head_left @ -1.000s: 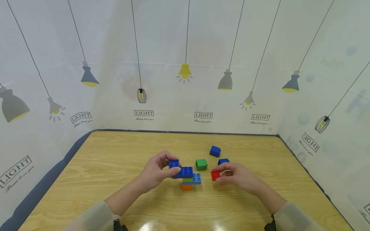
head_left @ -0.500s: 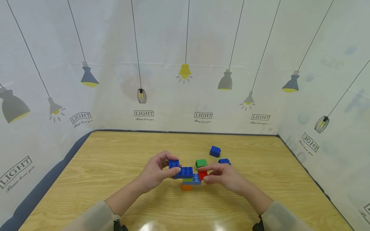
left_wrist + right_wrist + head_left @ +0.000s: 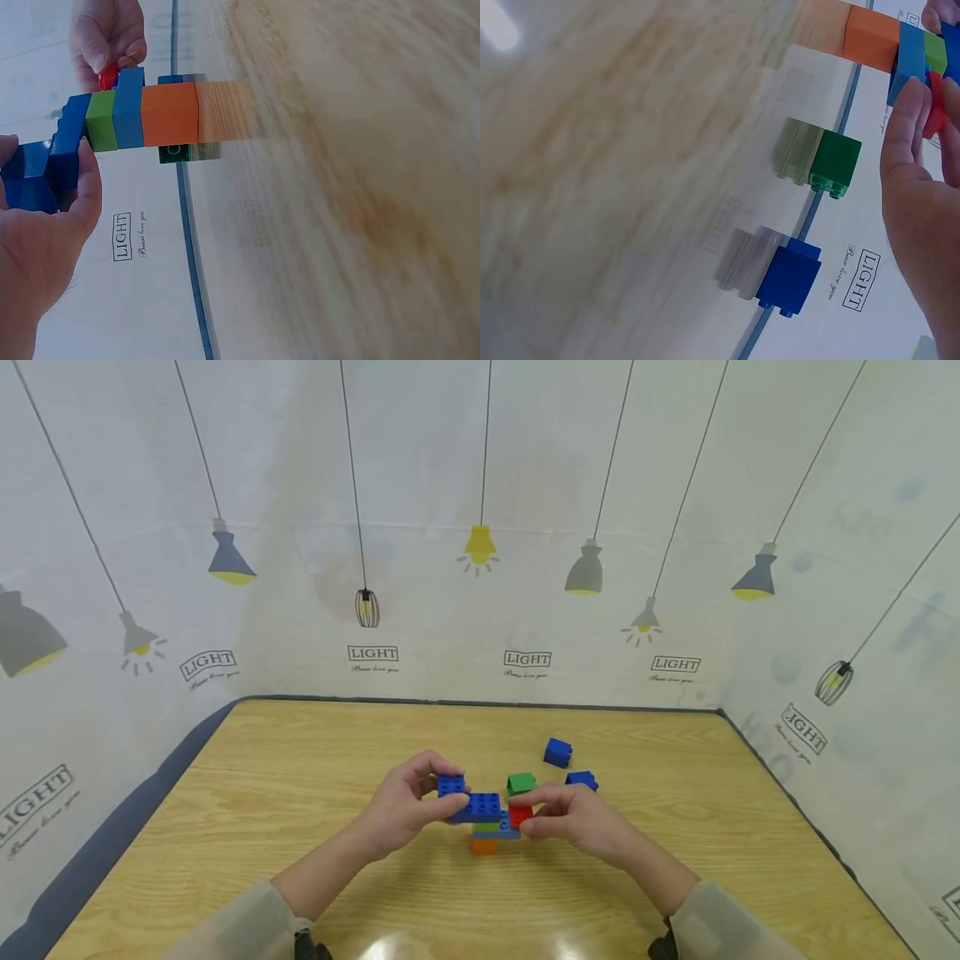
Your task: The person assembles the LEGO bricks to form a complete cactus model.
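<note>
A small tower of toy building bricks stands in the middle of the table. An orange brick [image 3: 170, 114] forms its base, with a light blue brick [image 3: 128, 112], a light green brick [image 3: 101, 121] and a dark blue brick [image 3: 483, 807] stacked above. At the upper left end sits another dark blue brick [image 3: 451, 784]. My left hand [image 3: 405, 807] grips these dark blue bricks from the left. Between thumb and fingers my right hand [image 3: 581, 820] pinches a red brick [image 3: 520, 816], over the right end of the light blue brick. Whether its studs are engaged cannot be seen.
Behind the right hand, a green brick [image 3: 521, 782] lies on the wooden table [image 3: 315, 743]. Two loose blue bricks lie nearby, one blue brick [image 3: 558, 752] farther back and another blue brick [image 3: 582, 780] closer. A lamp-printed backdrop [image 3: 442, 610] surrounds the table.
My right hand has carried the red brick leftward, from beside the tower to the light blue brick's right end. The left hand keeps its place on the dark blue bricks.
</note>
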The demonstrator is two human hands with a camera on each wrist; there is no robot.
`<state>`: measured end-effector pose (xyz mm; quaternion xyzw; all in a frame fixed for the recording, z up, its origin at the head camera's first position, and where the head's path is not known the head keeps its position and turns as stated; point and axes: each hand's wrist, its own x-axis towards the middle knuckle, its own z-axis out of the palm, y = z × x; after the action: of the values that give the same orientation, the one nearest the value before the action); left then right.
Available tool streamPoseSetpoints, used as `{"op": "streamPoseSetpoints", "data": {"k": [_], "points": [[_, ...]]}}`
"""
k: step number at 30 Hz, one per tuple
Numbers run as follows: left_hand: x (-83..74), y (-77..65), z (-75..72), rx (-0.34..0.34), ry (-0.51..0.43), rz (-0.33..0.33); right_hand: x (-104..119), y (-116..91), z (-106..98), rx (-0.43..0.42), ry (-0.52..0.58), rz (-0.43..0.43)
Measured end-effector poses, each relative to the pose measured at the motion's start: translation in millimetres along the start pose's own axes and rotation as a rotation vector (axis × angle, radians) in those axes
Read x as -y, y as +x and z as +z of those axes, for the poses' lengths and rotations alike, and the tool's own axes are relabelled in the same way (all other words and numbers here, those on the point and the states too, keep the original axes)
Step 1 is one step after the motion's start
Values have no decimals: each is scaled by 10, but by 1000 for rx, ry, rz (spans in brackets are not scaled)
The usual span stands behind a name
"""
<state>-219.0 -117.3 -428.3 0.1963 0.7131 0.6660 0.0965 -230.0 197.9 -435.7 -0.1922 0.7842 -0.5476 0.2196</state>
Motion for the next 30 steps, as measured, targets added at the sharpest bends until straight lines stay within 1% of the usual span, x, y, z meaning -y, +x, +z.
{"op": "streamPoseSetpoints", "data": {"k": [9, 21, 30], "points": [[-7, -2, 5, 1, -1, 1, -17, 11, 24, -17, -4, 18], [-7, 3, 7, 4, -4, -3, -39, 4, 14, -29, -46, -32], [-7, 1, -5, 3, 6, -9, -24, 15, 10, -21, -34, -3]]}}
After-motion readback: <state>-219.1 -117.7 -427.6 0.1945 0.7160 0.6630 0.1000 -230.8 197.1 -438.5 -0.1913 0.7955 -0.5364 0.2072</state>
